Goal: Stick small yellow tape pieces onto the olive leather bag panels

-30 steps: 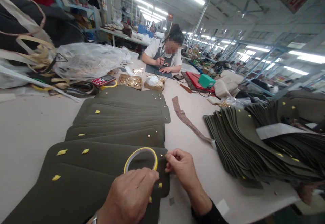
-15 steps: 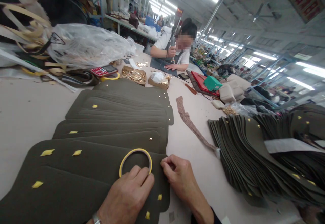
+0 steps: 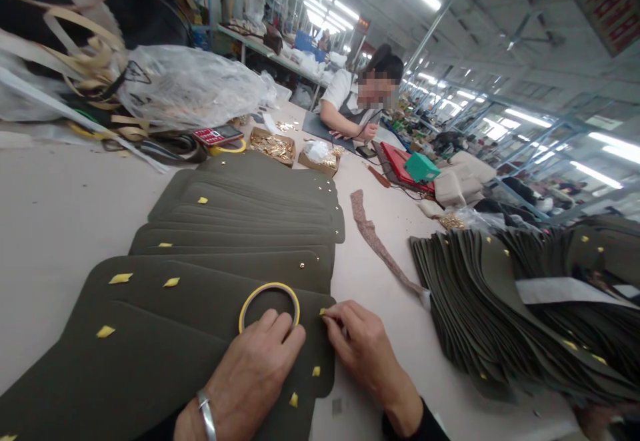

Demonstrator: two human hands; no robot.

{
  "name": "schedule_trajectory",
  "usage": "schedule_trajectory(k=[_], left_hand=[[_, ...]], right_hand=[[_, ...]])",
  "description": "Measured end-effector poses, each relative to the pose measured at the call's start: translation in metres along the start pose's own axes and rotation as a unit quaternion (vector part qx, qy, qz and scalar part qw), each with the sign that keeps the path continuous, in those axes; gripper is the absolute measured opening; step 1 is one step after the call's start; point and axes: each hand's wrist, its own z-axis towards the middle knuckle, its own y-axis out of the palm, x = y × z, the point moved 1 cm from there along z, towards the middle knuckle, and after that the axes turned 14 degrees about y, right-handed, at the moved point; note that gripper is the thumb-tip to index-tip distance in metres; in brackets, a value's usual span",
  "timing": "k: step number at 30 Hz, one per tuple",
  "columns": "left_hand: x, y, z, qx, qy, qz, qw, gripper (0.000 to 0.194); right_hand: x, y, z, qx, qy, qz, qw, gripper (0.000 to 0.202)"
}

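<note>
A thin roll of yellow tape [image 3: 273, 286] is gripped along its lower rim by my left hand [image 3: 253, 367], which rests over a dark olive panel [image 3: 160, 327]. At that panel's right edge, my right hand [image 3: 367, 342] has thumb and fingertips closed around a small yellow tape piece [image 3: 323, 311] at the panel's surface. Two more tape bits, one of them a yellow scrap [image 3: 317, 371], lie lower on the same side, and several others dot the left part. Behind it, a fanned stack of olive panels [image 3: 250, 207] carries small gold studs.
A thick pile of olive panels [image 3: 465, 294] stands at right, past a brown speckled strip [image 3: 373, 241]. Farther back are boxes of gold hardware [image 3: 273, 147], a red calculator [image 3: 217, 135], plastic bags [image 3: 190, 87] and a green box [image 3: 421, 168]. A co-worker [image 3: 345, 104] leans over the table's far end.
A yellow tape piece now shows at my right fingertips on the panel's edge. The left hand still holds the roll. The co-worker's raised hand has come down, and the view has shifted slightly.
</note>
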Motion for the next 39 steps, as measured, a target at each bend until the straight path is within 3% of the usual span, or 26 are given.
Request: schedule_trajectory(k=[2,4,9,14,17,19,25,31,36,39], left_hand=[[0.000,-0.001,-0.003,0.011,0.004,0.025,1.000,0.017],[0.001,-0.002,-0.007,0.025,0.014,0.061,0.998,0.017],[0.002,0.003,-0.013,0.065,0.037,0.144,0.987,0.015],[0.002,0.007,-0.012,0.129,0.068,0.170,0.975,0.017],[-0.001,0.002,-0.012,0.179,0.107,0.157,0.965,0.019],[-0.003,-0.003,-0.012,0.206,0.119,0.150,0.960,0.017],[-0.008,-0.019,-0.012,0.303,0.137,0.099,0.938,0.016],[-0.010,-0.027,-0.017,0.313,0.156,-0.028,0.936,0.023],[-0.007,-0.027,-0.016,0.301,0.155,-0.031,0.940,0.035],[-0.007,-0.023,-0.016,0.304,0.134,-0.008,0.943,0.041]], right_hand=[[-0.006,0.003,0.003,-0.017,0.015,-0.043,0.999,0.017],[-0.011,0.006,0.009,-0.031,0.083,-0.059,0.994,0.017],[-0.015,0.006,0.020,-0.062,0.211,-0.005,0.975,0.016],[-0.008,0.003,0.013,-0.014,0.186,0.028,0.982,0.011],[-0.001,0.002,0.008,0.036,0.184,0.063,0.980,0.023],[0.001,0.002,0.005,0.033,0.197,0.087,0.976,0.028],[-0.012,-0.003,-0.005,0.023,0.242,0.156,0.957,0.016],[-0.025,-0.003,-0.026,-0.073,0.180,0.118,0.974,0.014],[-0.037,-0.013,-0.023,0.004,0.142,0.173,0.975,0.014],[-0.048,-0.018,-0.017,0.010,0.060,0.210,0.976,0.017]])
